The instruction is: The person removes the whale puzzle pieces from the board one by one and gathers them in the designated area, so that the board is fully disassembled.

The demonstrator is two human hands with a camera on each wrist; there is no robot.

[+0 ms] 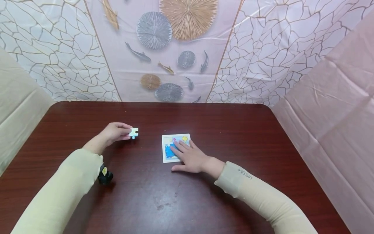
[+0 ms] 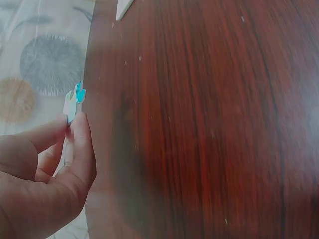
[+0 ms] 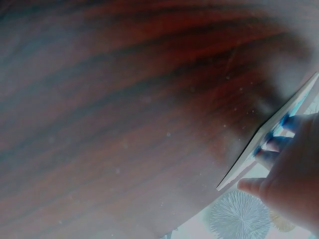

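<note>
My left hand (image 1: 115,132) pinches a small jigsaw puzzle piece (image 1: 134,132) between thumb and fingers, held off to the left of the board. In the left wrist view the piece (image 2: 74,103) shows edge-on at the fingertips, white and light blue. A square puzzle board (image 1: 166,159) with a white border lies on the table, showing a blue figure and a yellow sun. The upper left part of its picture looks pale. My right hand (image 1: 191,159) rests on the board's right side with fingers spread, hiding part of the picture. The right wrist view shows those fingertips on the board (image 3: 249,152).
Both things are over a dark reddish-brown wooden table (image 1: 233,136). A patterned cloth (image 1: 175,65) hangs behind its far edge, and plain pale cloth (image 1: 330,107) borders the right side. A black device (image 1: 105,175) sits at the left wrist.
</note>
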